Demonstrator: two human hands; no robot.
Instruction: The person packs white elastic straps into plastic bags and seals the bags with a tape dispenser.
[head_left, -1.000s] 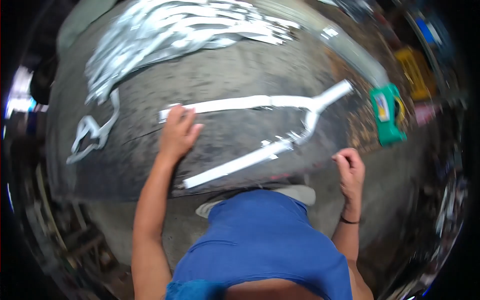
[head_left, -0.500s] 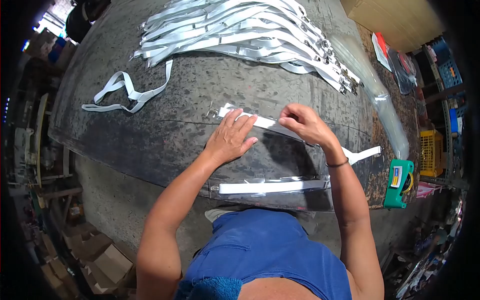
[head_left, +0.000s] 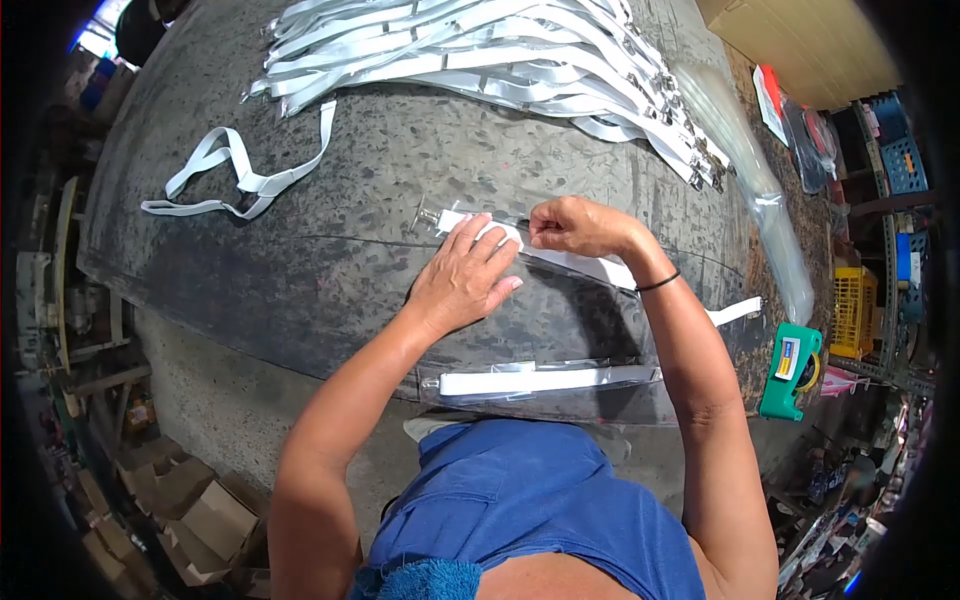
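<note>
Dark, worn tabletop (head_left: 330, 260) carries a white strap (head_left: 575, 262) in a clear sleeve. Left hand (head_left: 462, 280) presses flat on it, fingers spread. Right hand (head_left: 575, 226) pinches the strap's edge.

The lanyard (head_left: 575, 264) under the hands is white, as are the heaped lanyards (head_left: 480, 50) and the loose strap (head_left: 235, 175). The table (head_left: 330, 260) is dark grey, mottled. The tape dispenser (head_left: 790, 370) is green; the crate (head_left: 853, 310) yellow. The person's shirt (head_left: 530, 520) is blue, the wristband (head_left: 657, 283) black.
</note>
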